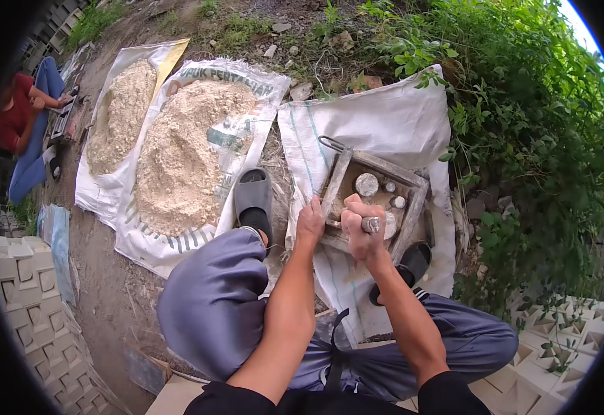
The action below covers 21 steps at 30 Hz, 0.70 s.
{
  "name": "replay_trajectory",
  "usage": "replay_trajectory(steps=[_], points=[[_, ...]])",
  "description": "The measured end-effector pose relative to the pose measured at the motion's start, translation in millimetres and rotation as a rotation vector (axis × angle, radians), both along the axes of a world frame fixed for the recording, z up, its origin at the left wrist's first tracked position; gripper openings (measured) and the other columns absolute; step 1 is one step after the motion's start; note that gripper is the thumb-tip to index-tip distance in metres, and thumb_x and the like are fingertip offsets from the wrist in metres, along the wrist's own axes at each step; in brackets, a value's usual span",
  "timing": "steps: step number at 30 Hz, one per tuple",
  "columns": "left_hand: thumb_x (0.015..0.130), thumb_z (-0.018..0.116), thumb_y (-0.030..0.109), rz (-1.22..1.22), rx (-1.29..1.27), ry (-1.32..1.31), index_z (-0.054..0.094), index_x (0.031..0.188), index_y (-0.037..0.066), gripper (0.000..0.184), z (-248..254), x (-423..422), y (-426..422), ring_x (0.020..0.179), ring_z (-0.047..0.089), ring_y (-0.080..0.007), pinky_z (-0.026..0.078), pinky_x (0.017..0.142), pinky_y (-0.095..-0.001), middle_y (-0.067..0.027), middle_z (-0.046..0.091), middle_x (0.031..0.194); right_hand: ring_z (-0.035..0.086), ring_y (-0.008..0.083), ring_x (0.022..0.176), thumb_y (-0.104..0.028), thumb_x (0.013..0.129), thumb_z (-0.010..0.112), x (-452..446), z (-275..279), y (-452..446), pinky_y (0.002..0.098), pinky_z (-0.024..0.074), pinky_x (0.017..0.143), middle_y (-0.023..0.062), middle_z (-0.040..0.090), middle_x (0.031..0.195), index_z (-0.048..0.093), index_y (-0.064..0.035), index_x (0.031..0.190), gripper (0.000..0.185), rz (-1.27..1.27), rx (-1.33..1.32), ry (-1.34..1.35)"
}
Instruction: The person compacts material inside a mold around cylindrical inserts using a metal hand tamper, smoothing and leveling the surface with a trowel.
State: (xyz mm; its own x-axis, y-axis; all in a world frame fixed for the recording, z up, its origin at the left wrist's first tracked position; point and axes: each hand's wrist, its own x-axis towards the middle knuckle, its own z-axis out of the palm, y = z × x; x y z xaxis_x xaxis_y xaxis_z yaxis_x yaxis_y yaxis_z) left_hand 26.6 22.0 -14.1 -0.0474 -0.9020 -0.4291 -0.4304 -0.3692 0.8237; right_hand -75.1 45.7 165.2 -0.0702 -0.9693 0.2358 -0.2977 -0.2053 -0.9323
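A square, dust-covered mould frame [340,169] lies on a white woven sack between my feet. Several round, powder-whitened pegs stand inside it, among them a wide round peg [366,185]. My left hand [309,221] is closed at the frame's left edge, where its fingertips are partly hidden. Over the frame's near side, my right hand [363,228] is wrapped in a fist around a short rod [371,224], whose blunt end points up toward me. The rod's lower part is hidden by the hand. A metal loop [332,144] sticks out from the frame's far left corner.
Pale crumbly powder [177,152] is heaped on a printed sack to the left, with a second heap [125,111] beyond. A person [29,124] sits at far left. Patterned pale blocks [29,304] are stacked lower left, others [558,346] lower right. Bushes [530,138] crowd the right side.
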Motion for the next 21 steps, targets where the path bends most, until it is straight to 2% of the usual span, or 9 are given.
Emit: replay_trajectory(steps=[2, 4, 5, 10, 14, 16, 18, 20, 21], points=[[0.097, 0.024, 0.041, -0.007, 0.018, -0.047, 0.062, 0.104, -0.002, 0.057, -0.1, 1.3, -6.3, 0.099, 0.053, -0.0483, 0.041, 0.087, -0.0497, -0.0331, 0.058, 0.100, 0.041, 0.0256, 0.050, -0.001, 0.074, 0.049, 1.0, 3.8, 1.5, 0.0349, 0.0335, 0.048, 0.0129, 0.039, 0.054, 0.039, 0.0018, 0.055, 0.021, -0.029, -0.030, -0.020], [0.097, 0.024, 0.041, -0.037, 0.017, -0.046, 0.062, 0.103, -0.002, 0.058, 1.0, 4.5, 0.2, 0.099, 0.053, -0.0488, 0.041, 0.087, -0.0506, -0.0330, 0.058, 0.100, 0.036, 0.0161, 0.051, -0.007, 0.077, 0.045, 9.7, -2.3, 13.8, 0.0318, 0.0328, 0.050, 0.0056, 0.039, 0.049, 0.039, 0.0003, 0.053, 0.026, -0.057, -0.178, -0.056], [0.097, 0.023, 0.041, -0.016, 0.041, -0.037, 0.062, 0.104, -0.001, 0.057, -5.2, 4.8, 0.4, 0.099, 0.054, -0.0484, 0.041, 0.087, -0.0500, -0.0319, 0.059, 0.100, 0.034, 0.0150, 0.048, -0.007, 0.078, 0.044, 12.5, -12.9, 16.6, 0.0315, 0.0336, 0.053, 0.0048, 0.039, 0.049, 0.037, -0.0010, 0.052, 0.028, -0.012, -0.061, 0.040], [0.097, 0.024, 0.042, 0.000, -0.062, -0.036, 0.063, 0.103, -0.001, 0.058, 1.0, 2.1, -5.0, 0.100, 0.054, -0.0464, 0.042, 0.088, -0.0475, -0.0305, 0.061, 0.099, 0.034, 0.0146, 0.046, -0.003, 0.078, 0.043, -3.3, 0.5, 1.2, 0.0316, 0.0331, 0.049, 0.0039, 0.038, 0.049, 0.034, -0.0019, 0.054, 0.026, 0.004, -0.188, -0.044], [0.097, 0.024, 0.041, 0.024, -0.030, 0.055, 0.063, 0.103, -0.001, 0.058, 4.9, 1.0, 2.7, 0.101, 0.054, -0.0464, 0.041, 0.088, -0.0481, -0.0315, 0.060, 0.100, 0.031, 0.0124, 0.045, -0.004, 0.080, 0.041, -7.8, -12.0, 6.5, 0.0282, 0.0312, 0.050, 0.0020, 0.036, 0.048, 0.031, -0.0038, 0.053, 0.029, 0.011, -0.128, 0.077], [0.097, 0.024, 0.040, -0.007, 0.031, -0.047, 0.063, 0.104, -0.003, 0.058, 6.5, 0.7, -0.8, 0.101, 0.054, -0.0465, 0.041, 0.089, -0.0487, -0.0317, 0.060, 0.100, 0.033, 0.0144, 0.046, -0.004, 0.079, 0.042, -3.2, 11.4, 3.4, 0.0300, 0.0315, 0.047, 0.0042, 0.035, 0.048, 0.031, -0.0029, 0.054, 0.027, -0.168, 0.084, -0.177], [0.097, 0.024, 0.039, 0.013, 0.013, -0.035, 0.062, 0.104, -0.003, 0.057, 5.7, -0.8, -9.9, 0.101, 0.054, -0.0469, 0.041, 0.089, -0.0488, -0.0316, 0.059, 0.100, 0.035, 0.0145, 0.047, -0.004, 0.078, 0.044, -0.3, 1.6, 7.9, 0.0322, 0.0326, 0.046, 0.0053, 0.034, 0.048, 0.034, -0.0010, 0.055, 0.026, -0.186, -0.038, -0.237], [0.097, 0.024, 0.037, 0.005, 0.005, -0.021, 0.062, 0.104, -0.003, 0.055, 9.4, 3.2, 1.3, 0.100, 0.054, -0.0478, 0.041, 0.089, -0.0490, -0.0316, 0.059, 0.101, 0.032, 0.0114, 0.046, -0.006, 0.080, 0.044, 6.9, -20.3, 16.6, 0.0313, 0.0321, 0.047, 0.0033, 0.033, 0.047, 0.036, 0.0002, 0.055, 0.027, -0.035, -0.266, 0.130], [0.097, 0.025, 0.036, 0.024, -0.004, -0.026, 0.062, 0.101, -0.003, 0.054, 13.1, 2.1, 0.6, 0.098, 0.054, -0.0483, 0.041, 0.087, -0.0493, -0.0312, 0.060, 0.100, 0.032, 0.0124, 0.043, -0.005, 0.079, 0.043, 3.2, -15.7, 14.8, 0.0319, 0.0338, 0.048, 0.0040, 0.038, 0.049, 0.039, 0.0012, 0.056, 0.024, 0.051, -0.229, 0.127]])
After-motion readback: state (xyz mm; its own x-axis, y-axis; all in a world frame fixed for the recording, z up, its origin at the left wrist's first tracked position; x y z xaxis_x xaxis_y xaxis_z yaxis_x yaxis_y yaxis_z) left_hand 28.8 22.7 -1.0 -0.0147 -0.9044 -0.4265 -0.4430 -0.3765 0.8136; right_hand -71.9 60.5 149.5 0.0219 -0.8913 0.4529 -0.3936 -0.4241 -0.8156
